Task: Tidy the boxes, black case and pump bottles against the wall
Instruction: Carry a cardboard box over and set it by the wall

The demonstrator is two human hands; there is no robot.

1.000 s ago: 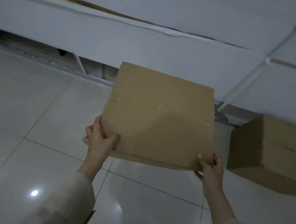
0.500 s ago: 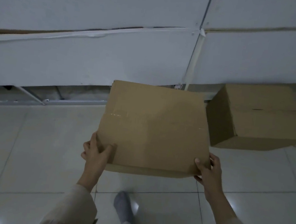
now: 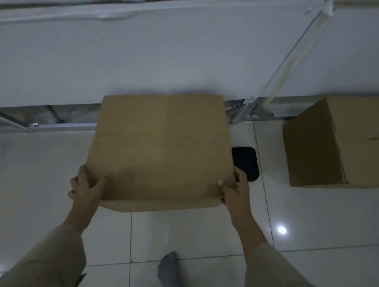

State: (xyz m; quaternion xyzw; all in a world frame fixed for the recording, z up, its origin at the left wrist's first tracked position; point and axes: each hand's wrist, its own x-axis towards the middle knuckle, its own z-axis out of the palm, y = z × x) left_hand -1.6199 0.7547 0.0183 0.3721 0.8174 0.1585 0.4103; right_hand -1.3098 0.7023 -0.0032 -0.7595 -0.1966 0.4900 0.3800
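I hold a closed brown cardboard box (image 3: pixel 160 149) in front of me, above the tiled floor and near the white wall. My left hand (image 3: pixel 86 185) grips its near left corner and my right hand (image 3: pixel 233 190) grips its near right corner. A black case (image 3: pixel 245 162) lies on the floor just right of the held box, partly hidden behind it. A second cardboard box (image 3: pixel 346 142) rests on the floor against the wall at the right. No pump bottles are in view.
The white panel wall (image 3: pixel 145 58) has a gap at its foot with a metal frame (image 3: pixel 249 112) showing. My foot in a grey sock (image 3: pixel 169 273) stands on the glossy white tiles below the box.
The view has shifted so the second box sits farther right, and the black case has come into sight beside the held box. Both hands keep the same grip.
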